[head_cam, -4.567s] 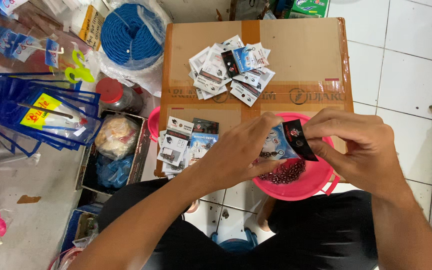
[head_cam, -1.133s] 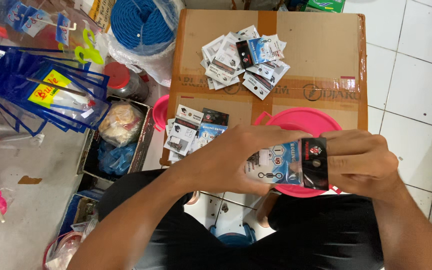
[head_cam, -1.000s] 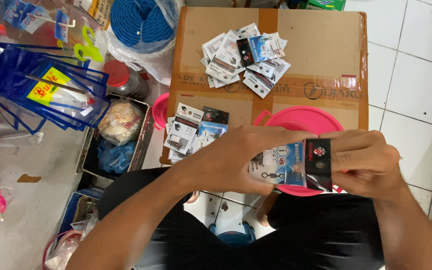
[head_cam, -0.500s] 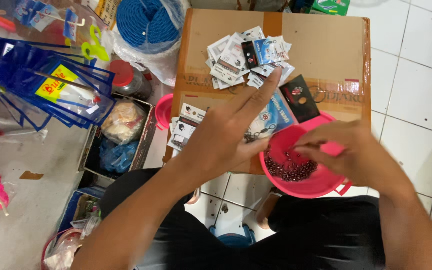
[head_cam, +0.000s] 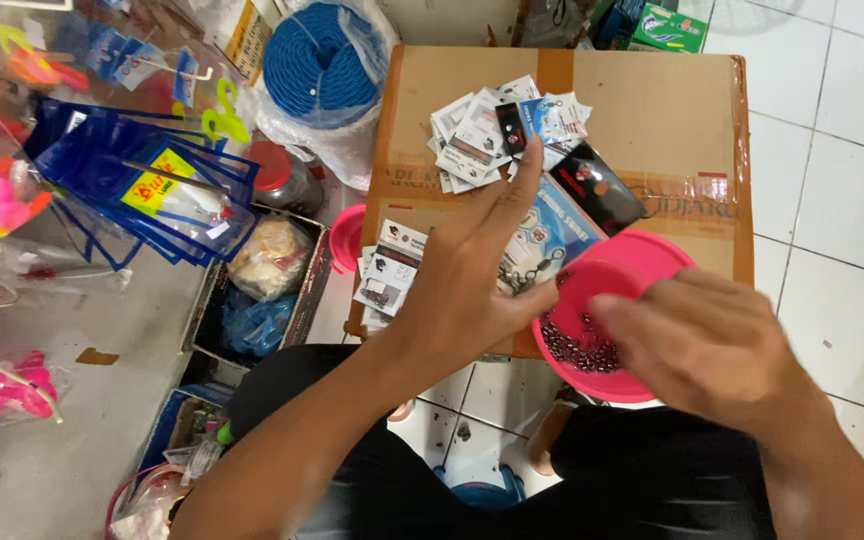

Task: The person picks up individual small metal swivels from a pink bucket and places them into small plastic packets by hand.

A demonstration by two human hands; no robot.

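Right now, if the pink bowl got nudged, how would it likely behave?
The pink bowl overhangs the cardboard box edge, so it could tip. It looks like thin plastic, probably light. The small dark metal pieces pooled inside would likely slide and shift its balance.

One pink bowl [head_cam: 642, 275], one cardboard box [head_cam: 652, 110], one blue rope coil [head_cam: 322, 65], two hands

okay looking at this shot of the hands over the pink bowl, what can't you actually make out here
Head view:
- Right hand: motion-blurred, so its grip and anything in it are unclear.
- Small dark pieces in the pink bowl: too small to identify, partly behind that hand.
- Blue-and-black packet: lower part hidden by the left hand.
- Loose packets on the cardboard box: too small.
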